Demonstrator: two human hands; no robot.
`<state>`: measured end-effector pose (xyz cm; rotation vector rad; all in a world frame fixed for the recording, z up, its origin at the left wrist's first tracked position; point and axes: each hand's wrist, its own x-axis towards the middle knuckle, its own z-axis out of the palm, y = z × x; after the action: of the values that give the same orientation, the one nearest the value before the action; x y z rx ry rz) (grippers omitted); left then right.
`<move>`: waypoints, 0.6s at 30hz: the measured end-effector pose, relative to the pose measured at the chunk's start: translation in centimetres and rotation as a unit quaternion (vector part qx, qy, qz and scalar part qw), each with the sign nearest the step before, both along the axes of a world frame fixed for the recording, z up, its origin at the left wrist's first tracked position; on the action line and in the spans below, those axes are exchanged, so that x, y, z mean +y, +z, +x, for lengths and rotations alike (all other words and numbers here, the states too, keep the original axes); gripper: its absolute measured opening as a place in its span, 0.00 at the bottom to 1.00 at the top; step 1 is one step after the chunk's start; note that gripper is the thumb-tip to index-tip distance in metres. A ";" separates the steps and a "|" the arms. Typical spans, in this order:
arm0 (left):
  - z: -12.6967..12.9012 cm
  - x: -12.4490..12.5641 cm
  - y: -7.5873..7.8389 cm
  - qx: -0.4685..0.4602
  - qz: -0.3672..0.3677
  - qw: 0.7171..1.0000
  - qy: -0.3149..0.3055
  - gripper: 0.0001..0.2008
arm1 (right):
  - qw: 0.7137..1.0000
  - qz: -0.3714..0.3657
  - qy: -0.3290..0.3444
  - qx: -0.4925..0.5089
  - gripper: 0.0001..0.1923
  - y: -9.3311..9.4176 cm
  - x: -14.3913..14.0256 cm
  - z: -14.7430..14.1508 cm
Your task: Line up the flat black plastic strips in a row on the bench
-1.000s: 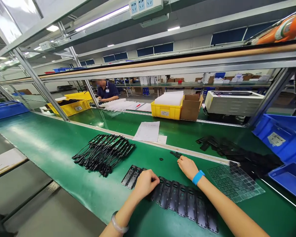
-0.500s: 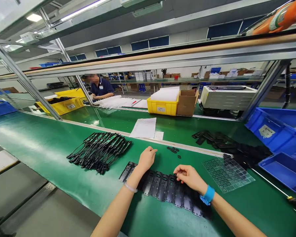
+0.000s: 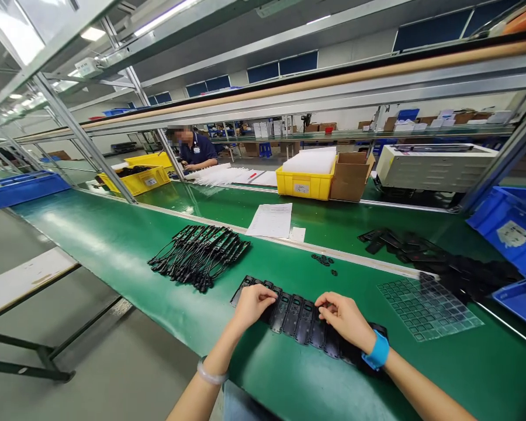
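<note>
Head view: a row of black covers (image 3: 300,318) lies overlapped on the green belt (image 3: 114,245), the row running left to right, each cover's long axis pointing away from the person. About ten show; some are hidden. Left hand (image 3: 252,302) rests curled on the row's left end; right hand (image 3: 345,318) pinches a cover's top edge. One bundle of cables (image 3: 199,256) lies near

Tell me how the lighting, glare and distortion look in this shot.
Head view: bright ceiling strips, with pale glare on the green belt at left; wide-angle lens bends the frame rails outward; both hands and the black parts look sharp, the far shelves softer.
</note>
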<state>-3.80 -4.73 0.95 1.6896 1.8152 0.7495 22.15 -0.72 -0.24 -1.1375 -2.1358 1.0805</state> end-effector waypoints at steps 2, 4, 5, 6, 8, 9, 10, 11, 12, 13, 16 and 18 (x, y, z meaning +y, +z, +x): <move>0.8 -0.1 -0.2 0.013 -0.010 1.000 -0.020 0.05 | 1.000 -0.001 -0.009 -0.008 0.09 0.1 0.1 0.3; 1.4 0.0 -0.2 0.037 -0.015 0.998 -0.039 0.05 | 1.000 0.005 -0.018 -0.023 0.08 0.2 0.2 0.6; 1.7 0.0 -0.2 0.052 -0.013 0.998 -0.046 0.04 | 0.999 0.008 -0.021 -0.032 0.07 0.2 0.2 0.7; 1.8 0.1 -0.2 0.068 -0.008 0.997 -0.048 0.04 | 0.999 0.012 -0.022 -0.042 0.07 0.2 0.2 0.8; 2.0 0.2 -0.3 0.093 0.006 0.994 -0.047 0.04 | 0.998 0.024 -0.024 -0.060 0.07 0.1 0.2 1.0; 2.0 0.2 -0.3 0.101 0.010 0.994 -0.044 0.05 | 0.997 0.032 -0.026 -0.067 0.06 0.0 0.1 1.0; 2.0 0.2 -0.4 0.104 0.013 0.994 -0.041 0.05 | 0.996 0.040 -0.028 -0.073 0.05 -0.2 0.1 1.0; 2.0 0.2 -0.5 0.106 0.014 0.994 -0.038 0.05 | 0.995 0.046 -0.030 -0.078 0.05 -0.3 0.1 1.0; 2.0 0.2 -0.6 0.106 0.014 0.994 -0.034 0.05 | 0.995 0.050 -0.031 -0.081 0.04 -0.5 0.0 0.9; 2.0 0.1 -0.7 0.106 0.013 0.994 -0.030 0.04 | 0.995 0.052 -0.031 -0.085 0.04 -0.7 -0.1 0.8; 2.1 -0.2 -0.8 0.110 0.010 0.994 -0.021 0.02 | 0.993 0.057 -0.032 -0.100 0.05 -1.3 -0.5 0.5; 2.2 -0.4 -0.7 0.114 0.008 0.993 -0.020 0.03 | 0.991 0.066 -0.034 -0.114 0.05 -1.5 -0.7 0.2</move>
<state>-1.60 -5.10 0.25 1.8819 1.9238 0.5753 22.37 -1.41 -1.75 -1.3144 -2.2847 0.7973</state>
